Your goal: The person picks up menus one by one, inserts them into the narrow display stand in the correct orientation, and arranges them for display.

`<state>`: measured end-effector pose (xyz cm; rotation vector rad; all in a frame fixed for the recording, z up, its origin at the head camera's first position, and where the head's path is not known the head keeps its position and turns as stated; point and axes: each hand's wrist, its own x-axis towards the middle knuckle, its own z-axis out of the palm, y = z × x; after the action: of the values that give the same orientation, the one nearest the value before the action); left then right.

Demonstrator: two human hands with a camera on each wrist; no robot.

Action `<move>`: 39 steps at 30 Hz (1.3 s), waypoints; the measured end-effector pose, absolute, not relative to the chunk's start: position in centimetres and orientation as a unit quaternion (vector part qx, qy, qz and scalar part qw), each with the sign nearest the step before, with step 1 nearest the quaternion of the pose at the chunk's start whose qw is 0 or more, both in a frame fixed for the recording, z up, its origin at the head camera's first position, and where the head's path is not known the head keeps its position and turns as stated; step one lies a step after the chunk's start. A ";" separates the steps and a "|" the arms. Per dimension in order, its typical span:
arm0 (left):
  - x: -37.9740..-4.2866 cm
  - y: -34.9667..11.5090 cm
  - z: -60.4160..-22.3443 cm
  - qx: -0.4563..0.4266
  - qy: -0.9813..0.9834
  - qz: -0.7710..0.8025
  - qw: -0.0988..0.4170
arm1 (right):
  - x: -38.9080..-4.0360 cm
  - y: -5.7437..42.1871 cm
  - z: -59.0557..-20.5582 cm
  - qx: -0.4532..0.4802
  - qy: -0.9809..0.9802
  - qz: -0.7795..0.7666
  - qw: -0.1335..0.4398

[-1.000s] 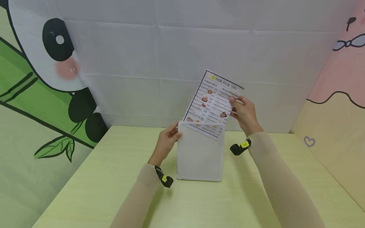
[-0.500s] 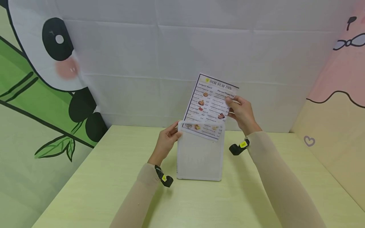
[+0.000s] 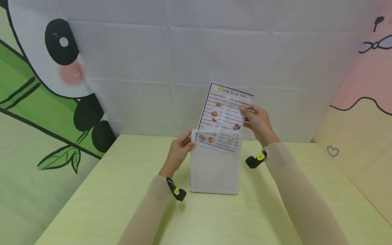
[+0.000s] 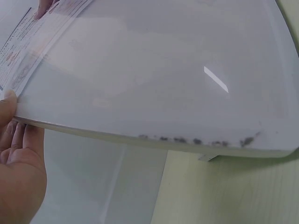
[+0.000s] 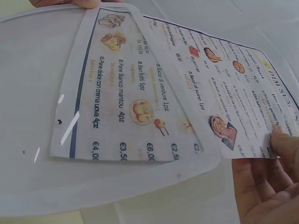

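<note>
A clear-fronted, white-edged sign holder (image 3: 214,173) stands upright on the table. My left hand (image 3: 177,151) grips its upper left corner, thumb in front and fingers behind, as the left wrist view also shows. A printed "DIM SUM INN" menu sheet (image 3: 225,109) leans slightly, its lower part inside the holder's top and seen through the clear front (image 5: 42,84). My right hand (image 3: 260,124) pinches the sheet's right edge above the holder, thumb (image 5: 282,142) on the printed face. Dark smudges (image 4: 196,141) mark the holder's side edge in the left wrist view.
The pale yellow table (image 3: 122,204) runs back to a white cloth wall (image 3: 147,68). A panda-and-bamboo cloth (image 3: 46,102) hangs at the left, and a pink and cream one (image 3: 358,119) at the right. A black wrist camera (image 3: 255,160) sits on each wrist.
The menu sheet has slid down and a little left, deeper into the holder, and leans less. My right hand has moved down and left with it; my left hand and the holder stay put.
</note>
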<state>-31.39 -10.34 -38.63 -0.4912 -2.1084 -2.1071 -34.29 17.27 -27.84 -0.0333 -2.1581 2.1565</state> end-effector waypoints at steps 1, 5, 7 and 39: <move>-31.4 -10.4 -38.6 -0.162 -0.697 -0.695 0.060 | -34.3 17.2 -27.9 -0.011 -0.706 0.706 0.045; -31.4 -10.4 -38.6 -0.156 -0.698 -0.696 0.058 | -34.2 17.2 -27.9 -0.011 -0.706 0.707 0.041; -31.5 -10.4 -38.6 -0.154 -0.701 -0.694 0.057 | -34.2 17.2 -27.9 -0.013 -0.707 0.706 0.041; -31.6 -10.6 -38.6 -0.152 -0.700 -0.696 0.053 | -33.9 17.4 -27.6 -0.020 -0.728 0.683 0.058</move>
<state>-31.59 -10.55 -38.65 -0.4632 -2.1288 -2.1149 -33.87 17.35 -27.61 -0.0598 -2.2073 2.0697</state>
